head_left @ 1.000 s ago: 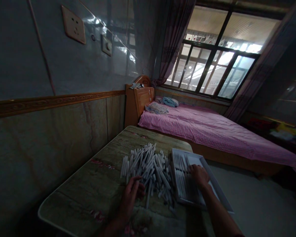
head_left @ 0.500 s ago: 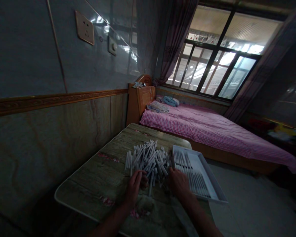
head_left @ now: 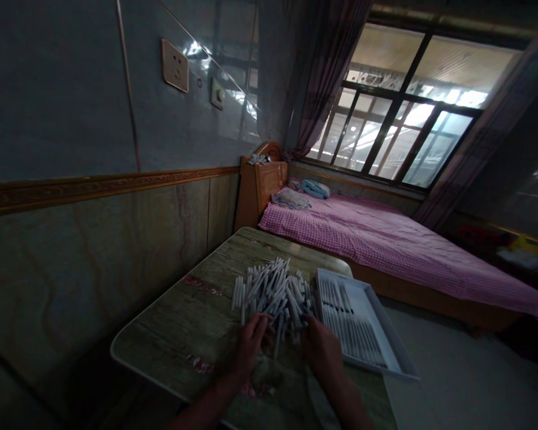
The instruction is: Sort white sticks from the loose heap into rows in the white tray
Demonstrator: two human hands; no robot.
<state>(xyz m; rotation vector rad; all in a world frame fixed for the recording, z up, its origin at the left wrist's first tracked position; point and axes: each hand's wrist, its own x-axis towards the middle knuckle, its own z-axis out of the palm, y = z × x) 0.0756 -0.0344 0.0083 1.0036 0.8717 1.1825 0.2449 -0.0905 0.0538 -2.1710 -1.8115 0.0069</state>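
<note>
A loose pile of slim white pen-like sticks (head_left: 273, 286) lies on the small table, pointing in many directions. At its near left edge is my left hand (head_left: 252, 335), fingers bent together; whether a stick is between them is too dark to see. My right hand (head_left: 321, 345) is closed at the near right side of the pile, close to the tray; something small and dark shows at its fingertips. A shallow white tray (head_left: 392, 325) holds similar sticks laid side by side in two rows, with dark ends on the upper row.
The table (head_left: 161, 334) has a wood-look top with pink flower prints and a pale rim. The tray overhangs its right edge. Behind stands a bed (head_left: 363, 224) with a pink checked sheet and wooden headboard (head_left: 269, 182). A tiled wall (head_left: 161, 233) runs along the left.
The camera view has shifted slightly, so everything sits a little lower and to the right. My right hand has drawn slightly nearer to my left; the pile and tray look unchanged.
</note>
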